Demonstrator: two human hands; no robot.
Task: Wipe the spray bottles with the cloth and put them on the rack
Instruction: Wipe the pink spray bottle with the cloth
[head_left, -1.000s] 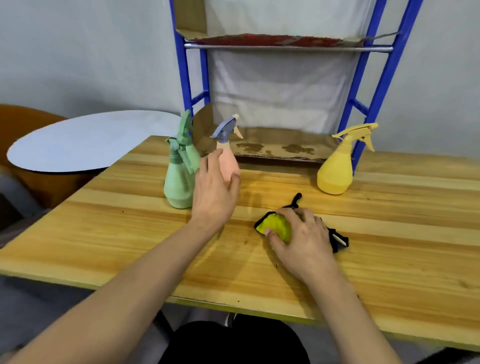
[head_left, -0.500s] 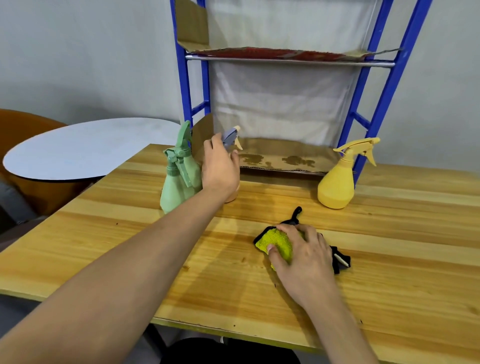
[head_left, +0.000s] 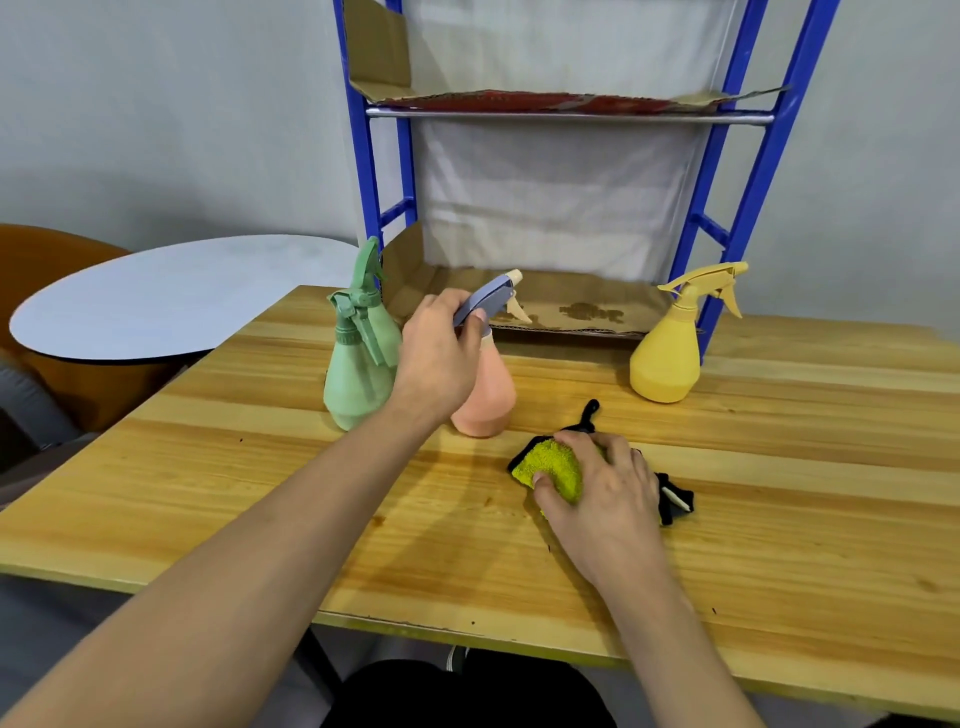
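Observation:
My left hand (head_left: 439, 358) grips the neck and blue-grey trigger head of the pink spray bottle (head_left: 488, 397), which stands tilted on the wooden table (head_left: 779, 519). Close on its left stand two green spray bottles (head_left: 358, 364), one behind the other. A yellow spray bottle (head_left: 667, 353) stands at the right, by the rack's blue post. My right hand (head_left: 605, 499) presses down on the yellow-green cloth (head_left: 550, 465) with black edging, fingers curled over it. The blue rack (head_left: 748, 171) rises behind the table, its lower shelf lined with stained cardboard (head_left: 582, 306).
A round white table (head_left: 171, 296) and an orange chair (head_left: 52, 249) stand to the left. The rack's upper shelf (head_left: 566, 111) carries torn cardboard. A grey wall lies behind. The table's near edge runs just in front of my body.
My left hand climbed from the pink bottle's body to its neck and trigger, and the bottle has shifted nearer and tilted. My right hand stayed on the cloth.

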